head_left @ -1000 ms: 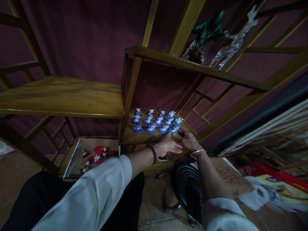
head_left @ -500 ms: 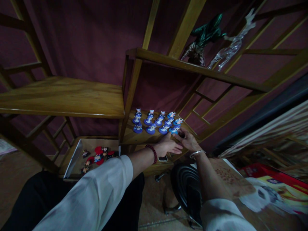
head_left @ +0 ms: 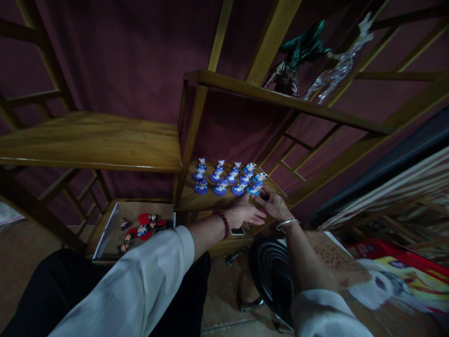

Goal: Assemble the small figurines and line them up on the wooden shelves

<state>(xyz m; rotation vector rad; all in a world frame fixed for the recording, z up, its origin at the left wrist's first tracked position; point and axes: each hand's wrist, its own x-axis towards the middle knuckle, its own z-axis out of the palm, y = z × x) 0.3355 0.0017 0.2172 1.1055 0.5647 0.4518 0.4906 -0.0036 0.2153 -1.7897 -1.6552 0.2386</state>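
Small figurines on purple and blue bases stand in rows on a low wooden shelf (head_left: pixel 191 202). My right hand (head_left: pixel 274 205), with a silver bangle at its wrist, has thumb and forefinger curled round the base of the blue figurine (head_left: pixel 255 188) at the front right corner. In front of the shelf edge, my left hand (head_left: pixel 244 213) is held with its fingers stretched out and nothing visible in it. A dark red bead bracelet circles that wrist. Nearest the left fingers is the purple-based figurine (head_left: pixel 240 188); part of the shelf front is hidden by the hands.
A shallow cardboard box (head_left: pixel 109 234) with several red and black figurines lies at the lower left. Below the hands are a phone-like object (head_left: pixel 237 231) and a black round stool (head_left: pixel 270 267). Overhead, an upper shelf (head_left: pixel 238 91) carries a green statuette (head_left: pixel 303 47) and a clear one (head_left: pixel 338 65).
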